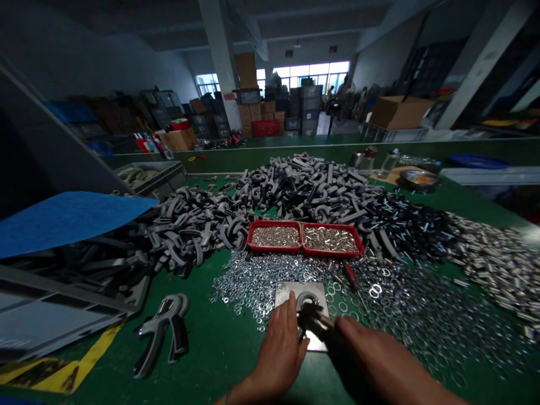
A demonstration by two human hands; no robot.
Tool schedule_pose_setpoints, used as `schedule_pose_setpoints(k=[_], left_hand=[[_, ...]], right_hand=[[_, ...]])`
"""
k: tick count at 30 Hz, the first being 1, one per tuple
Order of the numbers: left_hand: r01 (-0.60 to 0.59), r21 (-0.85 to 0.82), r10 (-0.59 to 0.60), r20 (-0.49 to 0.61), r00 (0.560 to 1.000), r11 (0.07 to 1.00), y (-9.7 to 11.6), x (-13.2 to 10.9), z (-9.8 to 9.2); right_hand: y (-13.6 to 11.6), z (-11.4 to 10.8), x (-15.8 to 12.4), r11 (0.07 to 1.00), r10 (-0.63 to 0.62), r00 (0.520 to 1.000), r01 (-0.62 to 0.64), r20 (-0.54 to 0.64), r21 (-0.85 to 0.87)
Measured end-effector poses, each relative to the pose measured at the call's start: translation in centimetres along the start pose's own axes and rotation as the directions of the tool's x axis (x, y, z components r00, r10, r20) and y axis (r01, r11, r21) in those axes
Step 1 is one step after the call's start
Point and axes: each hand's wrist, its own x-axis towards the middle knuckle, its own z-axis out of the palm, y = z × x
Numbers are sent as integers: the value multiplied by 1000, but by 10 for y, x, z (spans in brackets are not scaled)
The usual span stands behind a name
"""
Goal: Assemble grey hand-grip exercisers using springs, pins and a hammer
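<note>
Lower centre of the frame, and the left hand (282, 344) has its fingers stretched alongside a gray curved part (307, 296) on the metal plate (317, 342); whether it's gripping, I can't tell. From the lower right, the right hand (369, 344) is closed round a blurred, dark-headed tool (313, 316), right over that part! Lower left, a gray clamp (169, 306) lies on the green tabletop (223, 360).

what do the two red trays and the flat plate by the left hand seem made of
Red trays: probably plastic, slightly glossy, judging by their smooth, rounded rims. Flat plate: likely bare metal, given its silvery-grey sheen.
</note>
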Motion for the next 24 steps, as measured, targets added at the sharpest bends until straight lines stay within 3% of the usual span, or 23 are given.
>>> schedule_pose_setpoints(k=[2,5,8,10,11,13,15,20,24], left_hand=[[0,-38,-1,-29,1000,999,-1,0,1],[-33,-164,26,-47,999,986,-1,9,-10],[104,-451,-91,51,995,886,-4,23,-29],[212,-572,-159,141,977,793,-9,31,-37],[219,-570,-166,143,976,792,-13,34,-39],[154,-451,-151,45,988,879,-22,35,-37],[86,-288,-108,-61,992,954,-29,31,-32],[49,-192,-61,-58,996,980,-21,15,-18],[79,-146,-87,-45,995,986,-2,20,-14]], right_hand=[[1,7,1,1000,7,1000,-7,29,28],[15,15,-2,957,87,996,-73,-37,281],[37,14,-9,863,276,961,-237,-23,445],[52,6,-8,896,293,955,-256,-51,364],[59,0,-4,939,259,959,-222,-114,264],[71,-14,12,987,152,953,-160,-261,-10],[80,-26,36,954,116,926,-204,-360,-217],[86,-29,93,894,174,919,-297,-353,-335],[83,-24,104,889,123,948,-237,-293,-393]])
